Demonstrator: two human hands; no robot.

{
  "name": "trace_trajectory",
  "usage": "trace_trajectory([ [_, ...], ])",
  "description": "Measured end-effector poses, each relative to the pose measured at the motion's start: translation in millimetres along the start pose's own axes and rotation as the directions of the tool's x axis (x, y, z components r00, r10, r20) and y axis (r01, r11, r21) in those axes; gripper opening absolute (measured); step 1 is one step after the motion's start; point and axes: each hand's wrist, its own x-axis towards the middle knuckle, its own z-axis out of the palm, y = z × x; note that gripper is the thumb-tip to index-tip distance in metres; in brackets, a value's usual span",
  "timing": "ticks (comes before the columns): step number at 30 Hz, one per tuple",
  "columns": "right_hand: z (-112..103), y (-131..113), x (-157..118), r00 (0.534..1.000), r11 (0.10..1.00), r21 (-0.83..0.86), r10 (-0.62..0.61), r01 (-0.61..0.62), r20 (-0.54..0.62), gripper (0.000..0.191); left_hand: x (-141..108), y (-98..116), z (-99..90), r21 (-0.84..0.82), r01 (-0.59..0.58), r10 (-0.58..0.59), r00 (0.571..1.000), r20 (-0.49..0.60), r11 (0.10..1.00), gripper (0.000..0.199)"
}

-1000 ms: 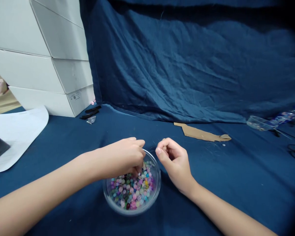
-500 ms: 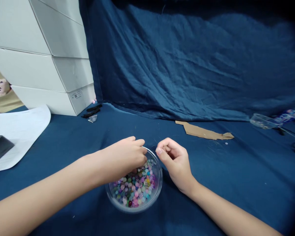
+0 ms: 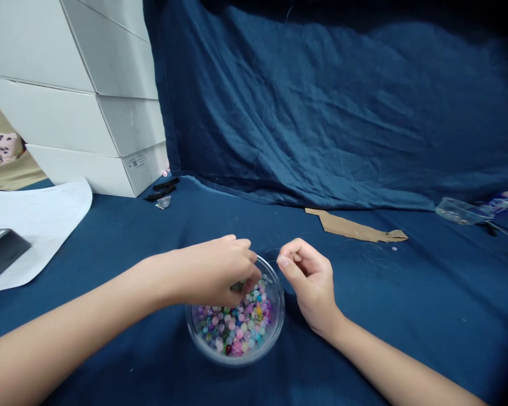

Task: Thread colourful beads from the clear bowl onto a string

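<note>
A clear round bowl (image 3: 278,321) stands on the blue cloth, with many small coloured beads (image 3: 241,330) in it. My left hand (image 3: 228,273) reaches over the bowl's far left part, palm down, its fingers curled toward the beads; what its fingertips hold, if anything, is hidden. Just right of the bowl's rim is my right hand (image 3: 307,276), thumb and forefinger pinched together. A very thin thread seems to run from that pinch, too fine to make out well.
White boxes (image 3: 80,124) are stacked at the back left, beside a paper sheet (image 3: 46,225) and a dark object (image 3: 2,254). Torn brown cardboard (image 3: 351,227) lies behind my right hand. A clear container (image 3: 461,211) is at the far right. Blue cloth hangs behind.
My left hand has risen slightly from the beads, its fingertips now showing more. The whole view has shifted a little, moving the bowl and surroundings to the right. My right hand keeps its pinch.
</note>
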Motion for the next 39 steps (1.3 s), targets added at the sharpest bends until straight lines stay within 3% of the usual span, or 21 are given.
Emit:
trace_trajectory([
  [3, -1, 0, -1, 0.999, 1.0, 0.002, -0.029, 0.029, -0.039, 0.021, 2, -11, -4.9, -0.244, -0.04, 0.028, 0.998, -0.054, 0.969, 0.018],
  [5, -1, -1, -2, 0.997, 0.999, 0.007, -0.041, 0.042, -0.062, 0.022, 5, -21, -0.5, -0.437, -0.113, 0.064, 0.99, -0.126, 0.892, 0.013],
  [7, 0, -2, -3, 0.996, 0.999, 0.012, -0.046, 0.047, -0.077, 0.023, 8, -30, 9.2, -0.62, -0.12, -0.017, 0.978, -0.21, 0.776, 0.009],
  [10, 1, -4, -5, 0.995, 0.999, 0.005, -0.045, 0.045, -0.092, 0.021, 11, -40, 25.6, -0.776, -0.125, -0.154, 0.949, -0.276, 0.619, 0.02],
  [14, 4, -5, -9, 0.995, 0.999, -0.018, -0.048, 0.047, -0.087, 0.016, 10, -43, 34.3, -0.789, -0.158, -0.188, 0.926, -0.327, 0.594, 0.019],
  [21, 7, 0, -10, 0.994, 0.995, -0.08, -0.071, 0.064, -0.085, 0.012, 9, -42, 29.0, -0.742, -0.215, -0.118, 0.922, -0.369, 0.635, 0.014],
  [33, 8, -2, -9, 0.99, 0.992, -0.107, -0.081, 0.069, -0.115, 0.014, 11, -47, 37.5, -0.815, -0.263, -0.122, 0.919, -0.374, 0.516, 0.016],
  [39, 9, 0, -8, 0.989, 0.99, -0.105, -0.103, 0.091, -0.11, 0.011, 12, -47, 37.6, -0.812, -0.268, -0.12, 0.918, -0.379, 0.519, 0.017],
])
